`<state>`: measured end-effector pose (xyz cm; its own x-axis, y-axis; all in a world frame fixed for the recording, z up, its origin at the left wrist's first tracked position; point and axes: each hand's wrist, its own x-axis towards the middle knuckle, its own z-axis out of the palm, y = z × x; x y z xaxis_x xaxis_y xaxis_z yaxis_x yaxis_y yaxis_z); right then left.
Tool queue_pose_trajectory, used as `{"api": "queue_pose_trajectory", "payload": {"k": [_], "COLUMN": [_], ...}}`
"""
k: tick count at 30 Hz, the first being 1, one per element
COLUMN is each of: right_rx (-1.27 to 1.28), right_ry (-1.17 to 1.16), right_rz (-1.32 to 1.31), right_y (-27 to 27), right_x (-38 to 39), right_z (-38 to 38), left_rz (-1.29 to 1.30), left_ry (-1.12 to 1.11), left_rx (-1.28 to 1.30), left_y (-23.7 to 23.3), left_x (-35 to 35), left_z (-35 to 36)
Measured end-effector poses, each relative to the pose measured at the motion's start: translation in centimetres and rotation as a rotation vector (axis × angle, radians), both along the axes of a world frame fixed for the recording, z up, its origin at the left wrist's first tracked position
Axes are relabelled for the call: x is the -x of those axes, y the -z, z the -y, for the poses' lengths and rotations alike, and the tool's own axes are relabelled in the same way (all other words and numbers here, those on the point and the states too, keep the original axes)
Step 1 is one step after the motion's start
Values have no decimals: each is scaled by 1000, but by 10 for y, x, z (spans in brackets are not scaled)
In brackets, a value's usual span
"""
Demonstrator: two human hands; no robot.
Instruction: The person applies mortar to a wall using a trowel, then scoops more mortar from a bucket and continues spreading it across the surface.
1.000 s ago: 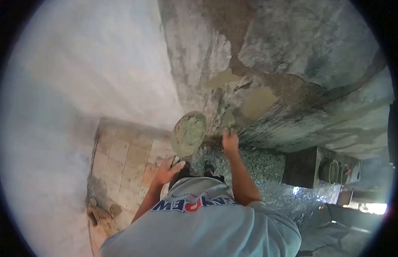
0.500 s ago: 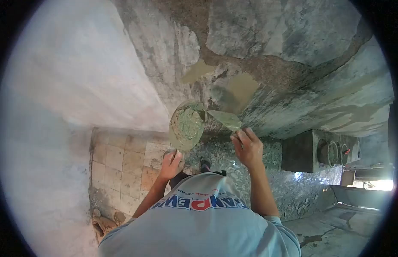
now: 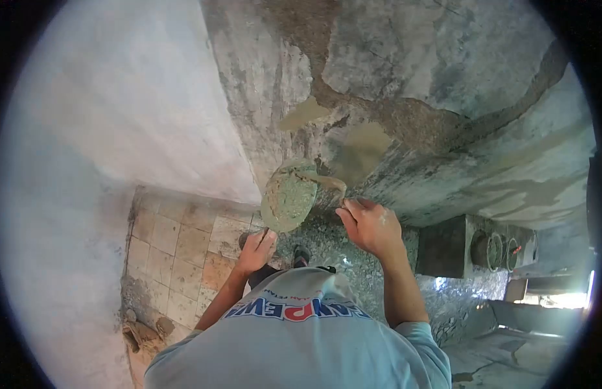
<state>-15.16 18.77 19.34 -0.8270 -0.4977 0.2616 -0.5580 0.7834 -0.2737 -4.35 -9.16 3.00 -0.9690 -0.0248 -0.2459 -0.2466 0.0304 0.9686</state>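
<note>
Right hand (image 3: 372,227), gripping the thin grey metal trowel (image 3: 332,182), has pulled back onto the round mortar-caked board (image 3: 288,194). Left hand (image 3: 255,249) clasps its handle; reloading, likely.

The floor (image 3: 177,246) is tiled in beige and orange squares at 9 o'clock and turns to grey gravel (image 3: 372,275) from the centre toward 4 o'clock. Rubble (image 3: 142,334) lies on the tiles at 8 o'clock. A concrete block (image 3: 443,249) sits on the gravel at 3 o'clock. A shoe (image 3: 301,255) stands on the gravel at centre.
</note>
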Motion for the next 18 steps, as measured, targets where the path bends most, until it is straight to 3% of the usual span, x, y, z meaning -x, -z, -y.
{"api": "queue_pose_trajectory", "payload": {"k": [3, 6, 9, 15, 18], "right_rx": [70, -101, 89, -249, -18], "right_ry": [-29, -51, -65, -92, -121], "right_rz": [124, 97, 5, 112, -106], "right_y": [-14, -1, -13, -7, -2], "right_x": [-4, 4, 4, 23, 23], "right_z": [7, 15, 17, 21, 8], "left_rz": [-119, -17, -109, 90, 53], "left_ry": [-47, -49, -43, -39, -79], "left_rx": [55, 8, 81, -125, -235], "left_y": [-5, -4, -5, 1, -1], "left_x": [-2, -7, -7, -7, -8], "left_z": [-3, -3, -3, -5, -6]}}
